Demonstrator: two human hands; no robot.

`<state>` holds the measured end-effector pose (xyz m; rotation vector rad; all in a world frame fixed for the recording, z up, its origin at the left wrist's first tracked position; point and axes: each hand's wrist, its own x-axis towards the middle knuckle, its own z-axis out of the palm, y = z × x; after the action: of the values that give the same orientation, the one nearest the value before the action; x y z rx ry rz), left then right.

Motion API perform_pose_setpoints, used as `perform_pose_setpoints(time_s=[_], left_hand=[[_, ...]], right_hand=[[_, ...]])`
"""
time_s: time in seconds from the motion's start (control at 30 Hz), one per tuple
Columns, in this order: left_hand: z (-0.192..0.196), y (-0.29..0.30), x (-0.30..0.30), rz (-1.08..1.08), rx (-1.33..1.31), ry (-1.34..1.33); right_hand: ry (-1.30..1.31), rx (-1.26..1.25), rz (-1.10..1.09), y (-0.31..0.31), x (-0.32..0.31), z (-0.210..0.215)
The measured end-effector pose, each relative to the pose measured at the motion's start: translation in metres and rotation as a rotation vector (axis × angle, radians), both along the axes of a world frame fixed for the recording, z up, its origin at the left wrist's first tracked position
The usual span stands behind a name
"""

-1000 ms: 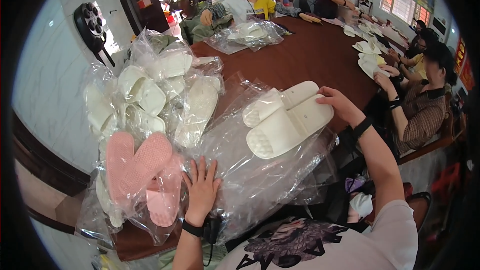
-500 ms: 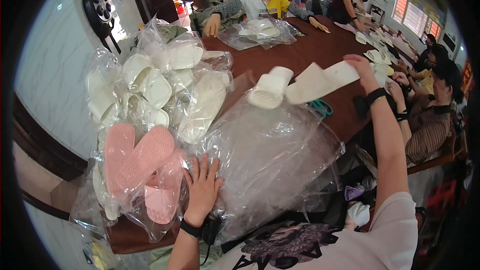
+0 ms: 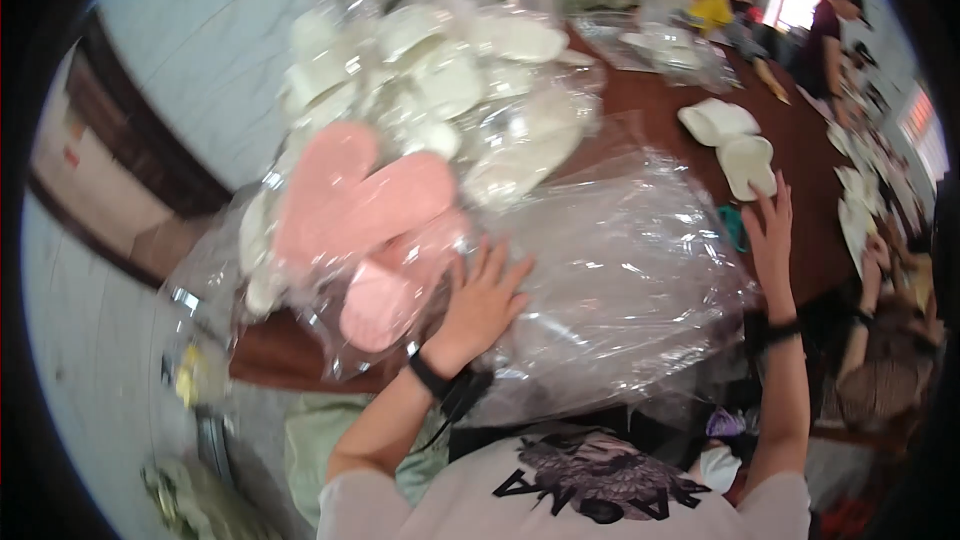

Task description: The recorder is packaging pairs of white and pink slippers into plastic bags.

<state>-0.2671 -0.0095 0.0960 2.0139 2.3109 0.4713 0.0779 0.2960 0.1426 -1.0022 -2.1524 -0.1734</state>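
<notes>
- Two bare hands are in view, either side of the clear plastic stack [image 3: 620, 285], which lies flat on the brown table [image 3: 815, 200].
- The left hand [image 3: 485, 305], fingers spread, rests on the left edge of the plastic stack and grips nothing.
- The right hand [image 3: 772, 255] is raised at the stack's right edge, fingers apart and grasping nothing; its fingertips overlap the nearer slipper's edge in view, and I cannot tell whether they touch.
- Two loose white slippers [image 3: 748, 162] lie just past the far right corner of the stack, one nearer and one farther.
- A teal thing [image 3: 733, 227], blurred and partly hidden, sits at the stack's right edge, beside the right hand.
- Several pink slippers [image 3: 385, 215] in clear wrapping lie left of the stack, near the left hand.
- A heap of bagged white slippers [image 3: 445, 80] lies beyond the stack, to its left.
- A blurred co-worker in yellow [image 3: 712, 8] is well beyond the stack; another co-worker's hand [image 3: 875, 258] is to its right.
</notes>
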Motion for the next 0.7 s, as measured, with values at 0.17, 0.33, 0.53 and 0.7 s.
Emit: perform_pose_setpoints(time_s=[0.17,0.33,0.53,0.7], left_hand=[[0.012,-0.004,0.002,-0.029,0.272,-0.088],[0.057,-0.031,0.002,-0.050,0.395,-0.284],[0.090,-0.067,-0.080,0.224,0.738,-0.188],[0.080,-0.075,-0.203,0.737,0.437,0.220]], right_hand=[[-0.333,-0.242,0.100,-0.058,-0.019,-0.015],[-0.264,-0.196,0.212,-0.071,-0.039,-0.017],[-0.258,-0.311,0.238,-0.072,-0.027,-0.023],[-0.177,-0.381,0.328,-0.079,-0.028,-0.023]])
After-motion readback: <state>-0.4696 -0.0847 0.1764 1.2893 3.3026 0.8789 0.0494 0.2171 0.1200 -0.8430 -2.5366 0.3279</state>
